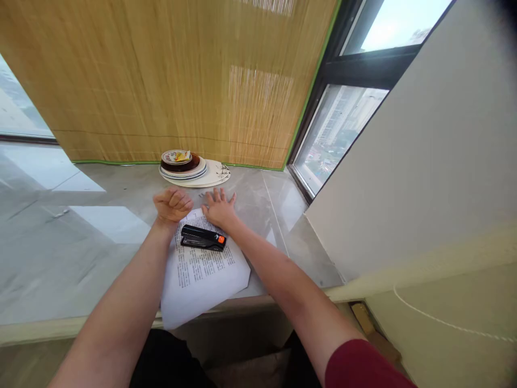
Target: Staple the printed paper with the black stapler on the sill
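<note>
My left hand (173,203) is closed in a fist at the far left corner of a printed sheet of paper (189,302); whatever its fingers may hold is hidden. My right hand (220,209) lies open, fingers spread, over the sheet's far right corner and the stone ledge. Between my forearms a black stapler (203,238) with an orange mark rests on the printed text, touched by neither hand. Some tiny dark bits (202,195) lie between the two hands, too small to make out. The sheet's near end hangs over the ledge's front edge.
Behind my hands stands a stack of plates (183,175) on a white oval board (220,173). A bamboo blind (173,81) hangs behind them. A window (335,129) and white wall (404,178) bound the right side of the grey ledge (81,258).
</note>
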The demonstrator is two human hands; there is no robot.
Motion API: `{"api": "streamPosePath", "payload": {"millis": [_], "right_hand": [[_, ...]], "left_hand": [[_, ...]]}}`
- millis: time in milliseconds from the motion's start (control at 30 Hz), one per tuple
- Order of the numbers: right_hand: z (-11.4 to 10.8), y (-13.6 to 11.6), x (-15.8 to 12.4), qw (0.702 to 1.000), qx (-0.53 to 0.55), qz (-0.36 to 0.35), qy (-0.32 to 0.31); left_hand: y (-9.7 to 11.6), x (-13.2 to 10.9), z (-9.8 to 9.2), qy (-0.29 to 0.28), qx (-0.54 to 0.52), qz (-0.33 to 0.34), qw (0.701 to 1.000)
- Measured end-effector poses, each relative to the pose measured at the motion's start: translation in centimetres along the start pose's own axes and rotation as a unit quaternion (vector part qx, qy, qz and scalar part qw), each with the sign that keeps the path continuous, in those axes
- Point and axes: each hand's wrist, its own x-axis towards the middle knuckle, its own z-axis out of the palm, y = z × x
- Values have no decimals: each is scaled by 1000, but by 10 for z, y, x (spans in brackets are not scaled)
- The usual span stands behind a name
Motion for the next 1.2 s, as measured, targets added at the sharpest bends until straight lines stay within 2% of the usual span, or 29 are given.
{"api": "streamPosePath", "payload": {"millis": [167,267,367,433,533,600,633,700,767,833,867,933,1000,1067,1200], "right_hand": [[-19,40,-22,1000,-22,-2,-12],[-34,70,-37,999,-45,0,-26],[-48,99,-45,998,-45,11,-48],[-54,113,-44,997,-36,2,-63],[-55,125,-37,996,-33,-36,-73],[-52,126,-34,996,-33,-50,-72],[-51,126,-33,996,-32,-53,-66],[-53,126,-32,998,-20,-55,-39],[-62,124,-34,999,18,-40,0],[-79,122,-40,995,92,-27,-2],[-89,120,-45,990,136,-36,-28],[-106,116,-57,964,212,-108,-119],[-116,112,-70,937,233,-190,-177],[-117,109,-82,926,235,-234,-179],[-103,113,-89,922,262,-260,-121]], "left_hand": [[-8,3,0,-40,-18,-87,995],[-13,3,5,-56,16,-135,989],[-20,4,15,-105,87,-174,975],[-26,7,23,-115,143,-150,972],[-35,13,32,-51,232,-30,971],[-43,17,33,-30,353,26,935],[-46,18,33,-47,430,36,901],[-53,19,31,-118,568,45,813],[-58,18,29,-185,655,54,730],[-60,15,29,-212,709,61,670],[-60,14,29,-219,728,58,647],[-61,11,29,-234,751,42,616],[-62,10,30,-242,760,27,603],[-62,9,30,-238,766,21,597],[-60,9,30,-241,764,16,598]]}}
